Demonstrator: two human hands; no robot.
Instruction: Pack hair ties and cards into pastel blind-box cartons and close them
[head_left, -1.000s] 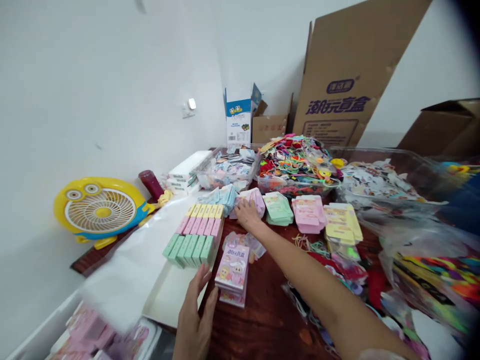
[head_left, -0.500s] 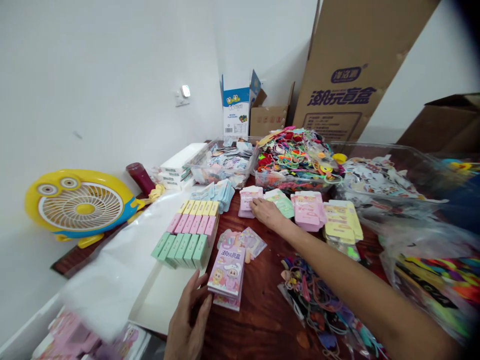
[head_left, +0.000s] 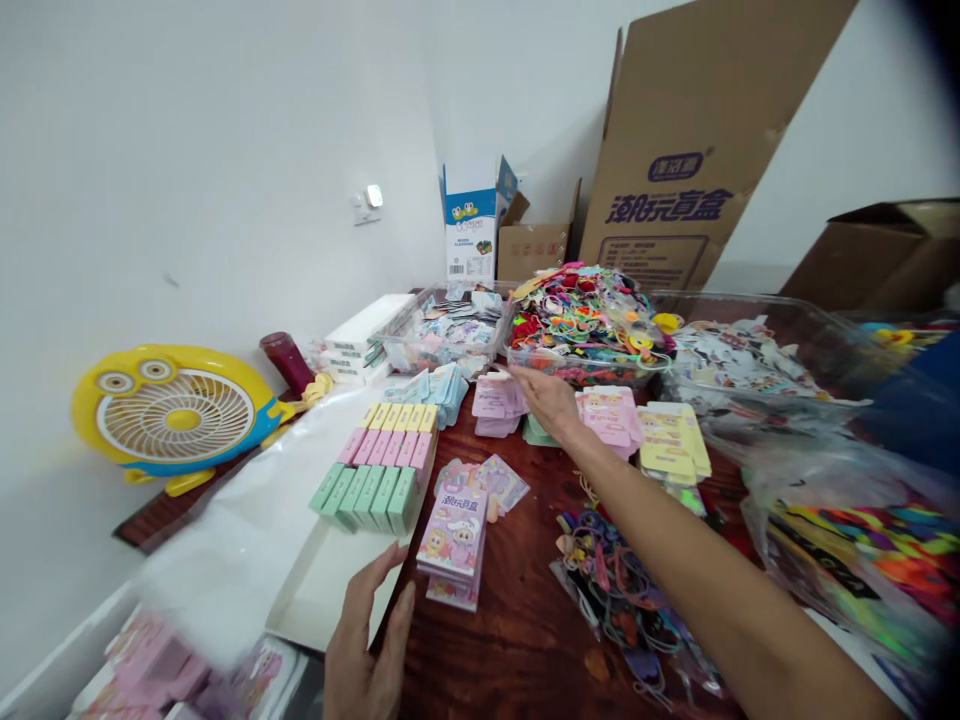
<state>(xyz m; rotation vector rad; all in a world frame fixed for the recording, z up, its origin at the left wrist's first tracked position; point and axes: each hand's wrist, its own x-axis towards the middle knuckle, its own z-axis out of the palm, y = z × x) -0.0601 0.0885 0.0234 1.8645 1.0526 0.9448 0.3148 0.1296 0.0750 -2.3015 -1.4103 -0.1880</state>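
Note:
My left hand (head_left: 366,630) is at the lower middle, its thumb and fingers apart with nothing between them. It lies along the right edge of a white tray (head_left: 304,600). Standing in the tray are rows of small yellow, pink and green boxes (head_left: 367,498). A stack of purple printed boxes (head_left: 454,535) sits to the right of that hand. My right hand (head_left: 551,405) reaches far forward, fingers stretched out at the right side of a pile of flat lilac cartons (head_left: 495,400). Green cartons (head_left: 536,433) are partly hidden under it.
Pink cartons (head_left: 611,418) and yellow cartons (head_left: 667,440) lie to the right. Behind stand clear bins of sachets (head_left: 457,325), colourful trinkets (head_left: 577,315) and cut-outs (head_left: 739,355). Bagged cords (head_left: 622,600) lie near my right forearm. A yellow fan (head_left: 180,420) stands left.
My right hand has shifted from on top of the lilac cartons to their right side, its fingers straighter. The lilac cartons look more spread. My left hand stays beside the tray.

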